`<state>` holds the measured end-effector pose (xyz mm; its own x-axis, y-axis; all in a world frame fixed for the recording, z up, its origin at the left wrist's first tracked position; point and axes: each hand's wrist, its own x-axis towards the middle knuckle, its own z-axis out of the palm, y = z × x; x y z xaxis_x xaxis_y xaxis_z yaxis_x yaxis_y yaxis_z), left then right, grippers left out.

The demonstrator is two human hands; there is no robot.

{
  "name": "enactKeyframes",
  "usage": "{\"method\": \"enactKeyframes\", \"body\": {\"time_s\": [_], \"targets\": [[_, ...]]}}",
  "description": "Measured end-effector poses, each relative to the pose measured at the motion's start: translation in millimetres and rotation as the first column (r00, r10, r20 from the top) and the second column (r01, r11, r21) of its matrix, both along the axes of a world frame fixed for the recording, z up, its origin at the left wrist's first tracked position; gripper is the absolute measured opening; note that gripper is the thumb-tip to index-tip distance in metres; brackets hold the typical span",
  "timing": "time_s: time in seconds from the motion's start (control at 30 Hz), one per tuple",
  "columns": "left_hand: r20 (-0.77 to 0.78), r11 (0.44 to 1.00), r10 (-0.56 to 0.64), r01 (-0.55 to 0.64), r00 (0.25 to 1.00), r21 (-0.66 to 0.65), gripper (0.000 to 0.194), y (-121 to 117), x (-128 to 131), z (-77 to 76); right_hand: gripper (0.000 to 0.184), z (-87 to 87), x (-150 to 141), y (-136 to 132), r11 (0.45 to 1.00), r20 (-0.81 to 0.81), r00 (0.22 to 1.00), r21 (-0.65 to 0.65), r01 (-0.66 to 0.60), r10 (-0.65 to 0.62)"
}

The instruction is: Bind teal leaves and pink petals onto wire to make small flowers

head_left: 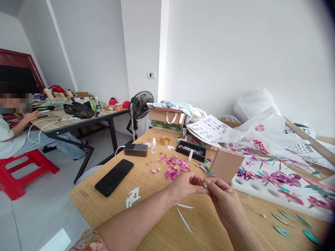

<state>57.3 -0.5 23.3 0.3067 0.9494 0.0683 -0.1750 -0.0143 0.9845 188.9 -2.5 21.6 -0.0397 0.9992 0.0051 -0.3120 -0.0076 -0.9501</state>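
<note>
Above the wooden table, my left hand (188, 184) and my right hand (222, 195) meet with fingertips pinched together. Between them they hold a small flower sprig (207, 170), with green leaves and a pink part sticking up past the fingers. A small pale round piece shows at the fingertips; its kind is unclear. Just behind stands a brown board block (227, 164). Loose pink petals (174, 165) lie beyond my left hand. White paper strips (185, 220) are below the wrists, and green leaf pieces (280, 219) lie to the right.
A black phone (114, 177), a power bank (135, 150) and a small dropper bottle (153, 145) are at the left. Behind are a black tray (190, 150) and printed sheets (209, 129). White foam (251, 186) carries purple flowers at right. A person sits at another table.
</note>
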Motion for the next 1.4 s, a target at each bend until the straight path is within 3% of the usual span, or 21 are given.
{"method": "enactKeyframes", "body": {"time_s": [0.1, 0.2, 0.37, 0.6, 0.8, 1.07, 1.23, 1.4], "targets": [[0.054, 0.992, -0.120, 0.122, 0.991, -0.037, 0.035, 0, -5, 2.3, 0.025, -0.4, 4, 2, 1.000, -0.006, 1.000, 0.014, -0.015, 0.015], [0.075, 0.986, -0.157, 0.160, 0.985, -0.035, 0.036, 0, -7, 3.2, 0.024, -1.1, 6, 2, 0.998, 0.008, 0.998, 0.028, -0.058, 0.057], [0.052, 0.991, -0.100, 0.104, 0.994, -0.089, 0.036, 3, -5, -0.7, 0.024, -1.5, 2, 1, 0.995, 0.022, 0.995, 0.035, -0.098, 0.098], [0.322, 0.972, -0.071, 0.139, 0.944, -0.190, 0.029, 1, 0, -2.3, 0.019, -1.5, -3, -3, 0.995, -0.039, 0.995, 0.048, -0.091, 0.093], [0.427, 0.968, -0.013, 0.119, 0.904, -0.222, 0.033, -3, 4, -2.8, 0.020, -0.7, -5, -5, 0.996, -0.021, 0.997, 0.054, -0.072, 0.073], [0.382, 0.979, 0.024, 0.056, 0.924, -0.197, 0.034, -6, 8, -3.0, 0.020, 0.9, -6, -5, 0.998, -0.005, 0.999, 0.046, -0.045, 0.045], [0.246, 0.994, 0.057, -0.031, 0.968, -0.108, 0.030, -7, 8, -1.1, 0.023, 6.1, -5, -7, 0.997, -0.022, 0.998, 0.050, -0.060, 0.061], [0.144, 0.997, -0.059, 0.065, 0.988, -0.037, 0.033, -4, 0, 6.7, 0.024, 4.2, 1, -3, 0.996, 0.013, 1.000, 0.084, -0.028, 0.027]]}}
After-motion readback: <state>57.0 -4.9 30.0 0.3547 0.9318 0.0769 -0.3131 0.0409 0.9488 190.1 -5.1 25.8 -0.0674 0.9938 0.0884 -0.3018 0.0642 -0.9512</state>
